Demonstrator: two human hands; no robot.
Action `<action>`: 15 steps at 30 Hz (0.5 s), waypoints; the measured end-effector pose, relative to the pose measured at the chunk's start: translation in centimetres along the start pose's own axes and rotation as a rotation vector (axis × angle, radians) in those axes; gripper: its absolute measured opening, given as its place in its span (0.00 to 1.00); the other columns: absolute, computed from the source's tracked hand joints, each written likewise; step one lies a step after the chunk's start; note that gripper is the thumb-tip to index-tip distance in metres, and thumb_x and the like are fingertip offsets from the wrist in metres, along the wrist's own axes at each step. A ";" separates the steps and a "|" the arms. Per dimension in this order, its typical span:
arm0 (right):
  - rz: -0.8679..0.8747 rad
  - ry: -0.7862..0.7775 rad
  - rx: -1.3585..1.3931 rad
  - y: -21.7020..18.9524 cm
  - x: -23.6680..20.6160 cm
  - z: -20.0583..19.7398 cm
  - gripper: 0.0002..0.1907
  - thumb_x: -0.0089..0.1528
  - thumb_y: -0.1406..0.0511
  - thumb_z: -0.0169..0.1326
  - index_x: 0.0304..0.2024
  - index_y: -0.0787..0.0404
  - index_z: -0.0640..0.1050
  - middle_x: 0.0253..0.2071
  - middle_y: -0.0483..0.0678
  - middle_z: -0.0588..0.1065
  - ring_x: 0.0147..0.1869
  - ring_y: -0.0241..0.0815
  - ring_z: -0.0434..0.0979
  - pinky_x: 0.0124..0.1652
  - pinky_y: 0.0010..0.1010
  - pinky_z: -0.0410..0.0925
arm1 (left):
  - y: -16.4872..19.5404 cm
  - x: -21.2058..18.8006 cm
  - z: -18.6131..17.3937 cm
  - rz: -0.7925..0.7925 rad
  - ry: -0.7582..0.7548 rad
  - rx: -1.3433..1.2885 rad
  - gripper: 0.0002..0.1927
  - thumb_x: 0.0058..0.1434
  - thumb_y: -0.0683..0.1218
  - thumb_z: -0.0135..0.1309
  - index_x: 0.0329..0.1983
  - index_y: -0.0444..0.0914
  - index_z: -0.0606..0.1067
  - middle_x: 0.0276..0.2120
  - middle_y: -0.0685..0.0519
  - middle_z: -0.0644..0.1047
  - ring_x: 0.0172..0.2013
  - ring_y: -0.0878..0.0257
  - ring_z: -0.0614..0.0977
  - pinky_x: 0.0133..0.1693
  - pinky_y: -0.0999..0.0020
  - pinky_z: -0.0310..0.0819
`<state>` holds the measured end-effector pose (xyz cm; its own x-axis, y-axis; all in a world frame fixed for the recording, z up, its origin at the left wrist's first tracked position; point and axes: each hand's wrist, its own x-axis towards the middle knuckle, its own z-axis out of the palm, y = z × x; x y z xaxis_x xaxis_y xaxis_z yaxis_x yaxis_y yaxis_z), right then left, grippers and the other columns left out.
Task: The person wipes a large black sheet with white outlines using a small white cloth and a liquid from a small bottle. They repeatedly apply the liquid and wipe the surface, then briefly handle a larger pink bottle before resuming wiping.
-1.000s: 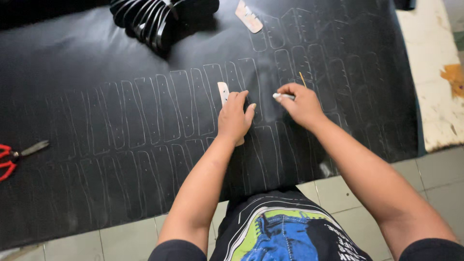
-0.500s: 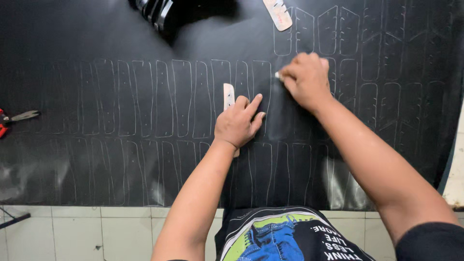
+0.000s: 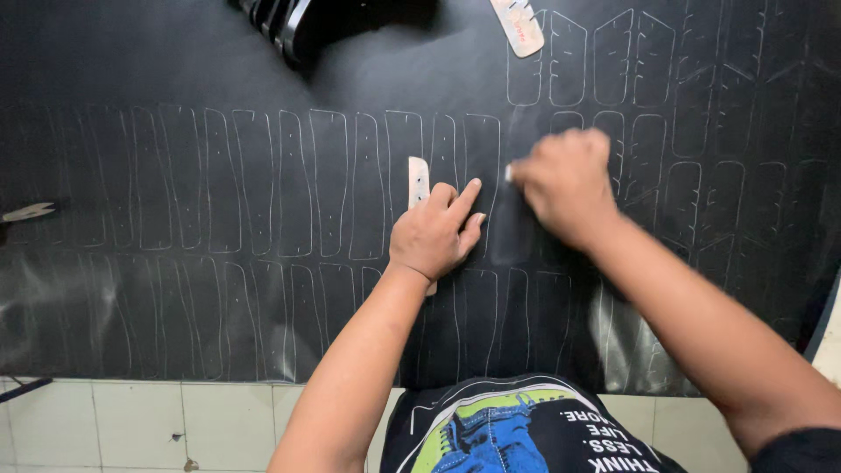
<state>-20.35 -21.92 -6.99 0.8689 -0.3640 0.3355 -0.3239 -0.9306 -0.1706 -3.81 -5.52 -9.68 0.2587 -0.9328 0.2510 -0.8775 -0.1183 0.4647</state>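
Black sheet point(image 3: 175, 79), pale traced outlines point(image 3: 289, 184)

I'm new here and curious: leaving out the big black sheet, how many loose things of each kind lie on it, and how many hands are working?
Pale pattern templates: 2, one under the left hand, one at the top edge
Black stack of cut pieces: 1
Hands: 2, left hand, right hand
Total: 5

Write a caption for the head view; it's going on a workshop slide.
Left hand pins a pale narrow template on black sheet material while the right hand traces its outline.
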 end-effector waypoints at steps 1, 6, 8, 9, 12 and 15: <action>-0.012 -0.017 0.051 -1.4 -1.3 -0.6 0.08 0.58 0.66 0.64 0.40 0.47 0.84 0.39 0.41 0.75 0.48 0.43 0.72 0.56 0.42 0.58 | 0.0 0.0 0.0 -0.007 -0.010 0.009 0.22 0.63 0.56 0.58 0.60 0.49 0.76 0.36 0.55 0.72 0.28 0.57 0.79 0.30 0.61 0.75; 0.064 -0.099 0.040 -0.6 -1.4 -0.5 0.09 0.56 0.67 0.62 0.38 0.48 0.86 0.36 0.39 0.79 0.45 0.44 0.76 0.50 0.42 0.59 | 0.0 0.2 -0.4 -0.006 -0.015 0.037 0.23 0.62 0.56 0.58 0.59 0.48 0.77 0.36 0.55 0.72 0.28 0.57 0.79 0.29 0.61 0.75; 0.239 -0.129 0.177 2.0 0.5 0.2 0.08 0.62 0.66 0.61 0.43 0.52 0.85 0.38 0.43 0.80 0.45 0.47 0.76 0.48 0.40 0.63 | 0.1 0.2 -0.4 -0.012 -0.008 0.033 0.22 0.62 0.56 0.58 0.59 0.49 0.77 0.35 0.55 0.72 0.29 0.57 0.79 0.29 0.61 0.75; 0.323 -0.142 0.246 2.8 1.2 0.5 0.08 0.65 0.65 0.60 0.46 0.53 0.85 0.39 0.45 0.80 0.45 0.48 0.76 0.46 0.40 0.65 | 0.1 0.2 -0.3 -0.015 -0.002 0.033 0.22 0.62 0.55 0.58 0.59 0.49 0.77 0.35 0.55 0.72 0.30 0.58 0.80 0.29 0.60 0.75; 0.673 -0.196 0.485 2.8 1.8 1.4 0.11 0.62 0.62 0.59 0.46 0.56 0.80 0.37 0.45 0.79 0.40 0.45 0.80 0.41 0.36 0.70 | 0.0 0.1 -0.2 -0.015 -0.010 0.017 0.22 0.62 0.55 0.59 0.59 0.48 0.77 0.35 0.55 0.72 0.29 0.57 0.79 0.30 0.60 0.76; 0.453 -0.053 0.261 1.2 1.4 2.0 0.05 0.65 0.65 0.58 0.43 0.56 0.80 0.38 0.46 0.78 0.43 0.48 0.77 0.40 0.40 0.70 | -0.1 0.1 -0.1 -0.002 0.000 0.021 0.22 0.62 0.55 0.59 0.59 0.47 0.77 0.35 0.55 0.72 0.30 0.57 0.79 0.31 0.60 0.76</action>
<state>-18.73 -23.45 -8.54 0.6830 -0.7190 0.1284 -0.5737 -0.6370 -0.5149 -3.61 -5.57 -9.62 0.2603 -0.9326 0.2502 -0.8853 -0.1271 0.4473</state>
